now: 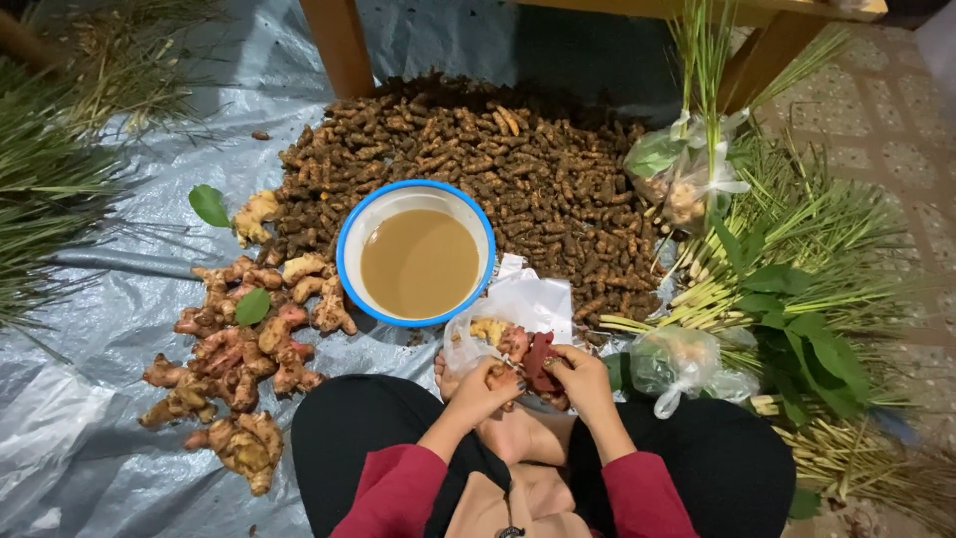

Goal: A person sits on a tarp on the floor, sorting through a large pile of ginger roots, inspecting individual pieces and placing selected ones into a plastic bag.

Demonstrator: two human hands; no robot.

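Left hand (485,387) fingers closed on knobbly pinkish-brown ginger-like rhizome (518,364), over lap. Right hand (583,379) fingers pinching same piece. Advisable: firm grip, work over crumpled clear plastic bag (518,309), clear of blue-rimmed white basin of murky brown water (416,254).

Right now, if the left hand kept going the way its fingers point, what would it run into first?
The left hand points up and right, already at the reddish root piece held with the right hand. Beyond that lies the clear plastic bag, then probably the pile of small brown roots; depth is unclear.
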